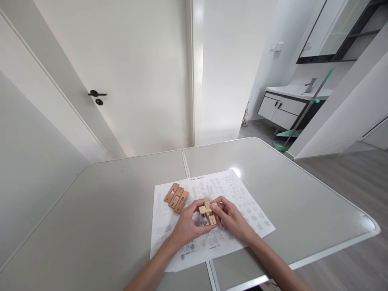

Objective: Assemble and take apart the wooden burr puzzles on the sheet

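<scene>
Between my two hands, above a printed sheet [169, 246], is a small wooden interlocking puzzle [205, 210] of pale blocks. My left hand [189, 224] curls round its left side, thumb low and fingers at the top. From the right, my right hand [228, 216] pinches the puzzle, the fingertips pressed on its upper right part. Parts of the blocks are hidden behind my fingers. Just left of my left hand lie several flat brown wooden pieces [176, 198] with cut-out slots and dark marks, side by side on the sheet.
The sheet, printed with grey diagrams, lies across the seam of a grey-green folding table [91, 218] with a pale edge. Behind the table is a white door with a black handle [96, 93]. A washbasin cabinet [281, 107] and a green broom [315, 101] stand at the back right.
</scene>
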Tool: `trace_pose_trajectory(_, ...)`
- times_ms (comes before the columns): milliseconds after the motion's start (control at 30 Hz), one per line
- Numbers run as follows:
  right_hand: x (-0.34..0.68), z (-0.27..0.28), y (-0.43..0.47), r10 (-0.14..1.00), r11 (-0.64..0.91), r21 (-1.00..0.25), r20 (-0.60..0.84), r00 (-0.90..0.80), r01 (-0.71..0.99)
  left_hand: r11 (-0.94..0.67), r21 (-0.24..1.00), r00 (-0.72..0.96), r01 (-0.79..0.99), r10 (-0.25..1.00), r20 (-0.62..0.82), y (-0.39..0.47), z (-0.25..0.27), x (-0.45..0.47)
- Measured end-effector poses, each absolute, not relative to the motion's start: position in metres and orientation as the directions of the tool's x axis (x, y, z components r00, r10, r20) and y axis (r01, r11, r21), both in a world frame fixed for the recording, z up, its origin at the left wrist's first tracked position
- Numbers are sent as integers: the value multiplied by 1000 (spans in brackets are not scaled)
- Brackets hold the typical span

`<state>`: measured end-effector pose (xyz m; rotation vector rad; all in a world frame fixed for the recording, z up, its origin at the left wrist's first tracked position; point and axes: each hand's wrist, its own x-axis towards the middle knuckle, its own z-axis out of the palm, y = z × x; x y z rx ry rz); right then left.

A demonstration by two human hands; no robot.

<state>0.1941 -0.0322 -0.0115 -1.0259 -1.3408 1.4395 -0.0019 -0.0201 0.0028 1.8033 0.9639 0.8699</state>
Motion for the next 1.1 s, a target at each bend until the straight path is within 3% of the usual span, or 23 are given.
trace_pose_trajectory(200,188,-5,-24,982,31,-998,41,-186,-57,-210,966,288,150,944,161,-15,2,0)
trace_pose_trajectory(367,194,-15,-24,989,113,-944,137,56,310,-90,996,48,18,995,89,-5,1,-7)
trace_pose_trajectory(600,194,-25,-32,951,301,-761,289,-115,575,-61,998,65,8,996,60,-4,1,-7)
trace_pose_trajectory(700,195,-25,-30,956,288,-805,268,-116,518,-96,995,106,30,990,92,-5,-2,-5)
trace_pose_trajectory(933,201,-21,-27,985,138,-970,115,-125,199,-110,992,152,69,984,98,-6,-5,-4)
trace_pose_trajectory(1100,192,-21,-30,975,163,-983,148,-163,80,-160,979,278,126,953,120,-11,-4,-4)
